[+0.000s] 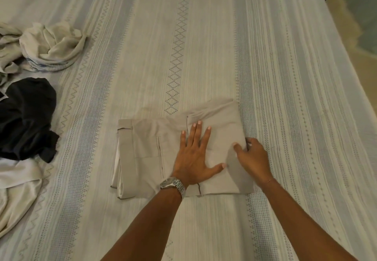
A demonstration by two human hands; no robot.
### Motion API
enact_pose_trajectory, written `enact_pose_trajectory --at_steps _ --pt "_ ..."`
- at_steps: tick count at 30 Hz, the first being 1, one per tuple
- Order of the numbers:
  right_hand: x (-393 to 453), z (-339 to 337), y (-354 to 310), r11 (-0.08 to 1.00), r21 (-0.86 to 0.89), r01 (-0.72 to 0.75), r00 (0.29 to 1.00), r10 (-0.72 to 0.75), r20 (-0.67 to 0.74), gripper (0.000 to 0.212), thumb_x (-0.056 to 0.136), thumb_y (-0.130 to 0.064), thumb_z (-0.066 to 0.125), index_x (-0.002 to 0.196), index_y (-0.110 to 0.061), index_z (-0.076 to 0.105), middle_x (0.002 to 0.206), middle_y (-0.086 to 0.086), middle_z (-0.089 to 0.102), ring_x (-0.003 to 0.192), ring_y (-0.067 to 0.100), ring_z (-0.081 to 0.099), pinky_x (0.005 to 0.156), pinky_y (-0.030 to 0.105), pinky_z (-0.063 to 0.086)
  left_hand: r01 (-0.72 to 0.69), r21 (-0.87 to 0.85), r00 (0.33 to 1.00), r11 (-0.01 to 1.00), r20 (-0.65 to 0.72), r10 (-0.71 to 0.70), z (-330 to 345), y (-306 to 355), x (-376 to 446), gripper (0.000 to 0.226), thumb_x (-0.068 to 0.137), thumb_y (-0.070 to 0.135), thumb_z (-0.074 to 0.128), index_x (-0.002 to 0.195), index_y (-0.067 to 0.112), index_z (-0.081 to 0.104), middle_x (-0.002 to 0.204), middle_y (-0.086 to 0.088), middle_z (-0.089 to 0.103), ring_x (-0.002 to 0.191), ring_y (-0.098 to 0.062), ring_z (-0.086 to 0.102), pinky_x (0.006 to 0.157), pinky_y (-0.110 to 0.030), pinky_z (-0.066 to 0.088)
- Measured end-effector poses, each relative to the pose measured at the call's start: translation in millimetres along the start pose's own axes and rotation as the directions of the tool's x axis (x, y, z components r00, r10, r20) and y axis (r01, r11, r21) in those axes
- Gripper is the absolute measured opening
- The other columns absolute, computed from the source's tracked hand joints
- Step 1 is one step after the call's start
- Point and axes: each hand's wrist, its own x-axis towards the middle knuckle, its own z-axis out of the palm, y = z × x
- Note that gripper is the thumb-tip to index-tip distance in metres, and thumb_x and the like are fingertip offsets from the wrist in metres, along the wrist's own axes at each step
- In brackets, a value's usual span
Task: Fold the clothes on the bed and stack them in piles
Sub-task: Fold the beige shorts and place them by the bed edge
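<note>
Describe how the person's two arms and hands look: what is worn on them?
Both forearms are bare, with no sleeves in view. The left hand has a silver metal wristwatch with a link bracelet on its wrist. The right hand has only a thin thread-like band at the wrist. The nails on the fingers look pale and neatly kept. No rings or gloves can be seen.

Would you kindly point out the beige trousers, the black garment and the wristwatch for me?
beige trousers [142, 150]: head view, on the flat waist part left of the hands.
black garment [26, 116]: head view, middle of the crumpled cloth.
wristwatch [172, 184]: head view, on its metal case at the left wrist.
</note>
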Motion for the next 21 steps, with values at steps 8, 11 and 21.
enact_pose_trajectory --at_steps 8,11,21 --pt "-42.5 -8.4 -54.5 0.977 0.118 0.18 0.983 -0.182 0.007 0.019 0.098 -0.025 0.064 0.085 -0.013 0.058 0.081 -0.002 0.062 0.074 0.02 0.057 0.064 0.027 0.043 0.172 -0.257 0.978 0.951 -0.068 -0.195 -11.0 3.0 -39.6 0.081 0.094 0.051 0.041 0.16 0.012 0.018 0.169 -0.007 0.014 0.156 -0.024 0.01 0.124 -0.049 0.02" --pt "-78.6 7.2 -88.7 0.949 0.042 0.313 0.95 -0.311 -0.038 0.019 0.095 -0.024 0.066 0.081 -0.02 0.054 0.075 -0.009 0.059 0.066 0.005 0.054 0.059 0.014 0.038 0.239 -0.597 0.94 0.766 -0.057 -0.337 -33.5 -0.8 -50.0 0.071 0.094 0.043 0.05 0.156 0.016 0.029 0.159 -0.007 0.038 0.145 -0.018 0.035 0.121 -0.04 0.03" --pt "-138.9 122.5 -130.0 0.763 -0.194 0.617 0.774 -0.542 0.329 0.016 0.1 -0.029 0.053 0.1 -0.025 0.068 0.097 -0.008 0.063 0.085 0.01 0.059 0.07 0.028 0.048 0.495 -0.762 0.64 -0.417 0.645 -0.418 -131.5 -79.6 -63.2 0.055 0.09 0.051 0.07 0.122 0.006 0.07 0.106 -0.014 0.076 0.102 -0.028 0.073 0.093 -0.039 0.056"
